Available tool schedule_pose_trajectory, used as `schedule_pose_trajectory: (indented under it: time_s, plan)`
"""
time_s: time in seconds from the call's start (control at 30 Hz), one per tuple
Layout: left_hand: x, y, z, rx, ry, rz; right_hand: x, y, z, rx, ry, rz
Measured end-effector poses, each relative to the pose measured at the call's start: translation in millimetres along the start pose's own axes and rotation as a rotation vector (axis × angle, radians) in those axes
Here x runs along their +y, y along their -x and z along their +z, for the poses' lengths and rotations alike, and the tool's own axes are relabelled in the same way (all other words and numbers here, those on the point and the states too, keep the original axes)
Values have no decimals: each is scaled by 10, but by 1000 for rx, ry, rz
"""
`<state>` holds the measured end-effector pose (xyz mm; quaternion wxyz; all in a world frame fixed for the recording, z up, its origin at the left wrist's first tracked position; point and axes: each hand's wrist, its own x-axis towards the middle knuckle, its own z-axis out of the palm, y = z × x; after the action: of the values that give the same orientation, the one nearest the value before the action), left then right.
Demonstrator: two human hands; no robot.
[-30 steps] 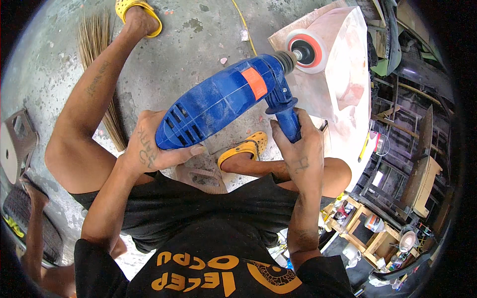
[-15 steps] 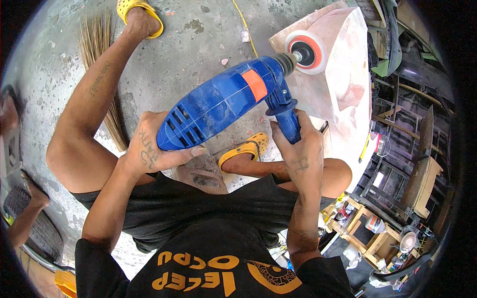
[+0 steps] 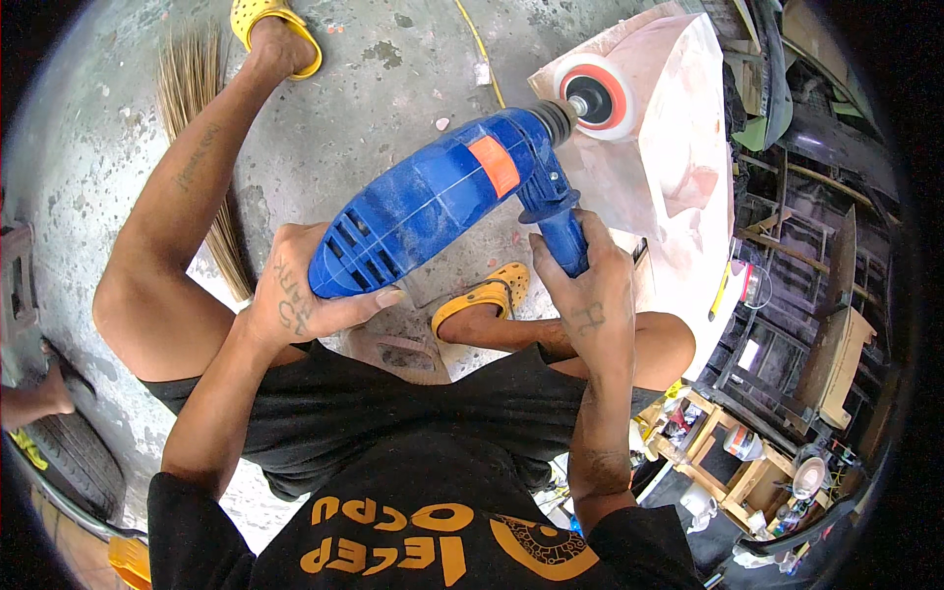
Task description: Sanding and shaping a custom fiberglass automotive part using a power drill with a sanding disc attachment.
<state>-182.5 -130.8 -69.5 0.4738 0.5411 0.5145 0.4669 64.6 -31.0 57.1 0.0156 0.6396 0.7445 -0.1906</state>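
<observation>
A blue power drill with an orange patch lies across both my hands above my lap. My left hand is closed around its rear handle, thumb along the near side; the trigger is hidden under the body. My right hand wraps the blue side handle near the chuck. From the chuck a round white and orange polishing pad sticks out toward the far right. The pad is over a pale, dust-coated angular panel; whether its face touches the surface I cannot tell.
A stick broom lies beside my left leg. A yellow cord crosses the concrete floor. At right are a yellow cutter, a wooden crate and metal racks. Another person's foot and a tire are at left.
The drill and pad have shifted slightly left and up, with my right hand following. At the left edge, the other person's leg and foot have moved.
</observation>
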Motion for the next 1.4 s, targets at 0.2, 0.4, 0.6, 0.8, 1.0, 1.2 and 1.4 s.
schedule_pose_trajectory:
  time_s: [0.2,0.4,0.6,0.8,1.0,1.2,1.4]
  plan:
    - [35,2,5,-30,-73,4,82,35,13,12,-33,-24]
    - [-21,21,62,7,-4,-26,122,-51,43,-27,-56,-33]
    - [-16,63,38,11,-73,6,74,-47,28,-18,-32,-39]
    - [97,28,35,-13,-73,66,112,44,-12,9,-43,-27]
    - [186,43,45,-28,-1,-31,87,47,-10,3,-18,-15]
    - [282,116,104,-18,1,-68,136,77,-99,-39,-66,-50]
    - [413,206,248,44,-4,-71,205,101,-187,-33,-46,-93]
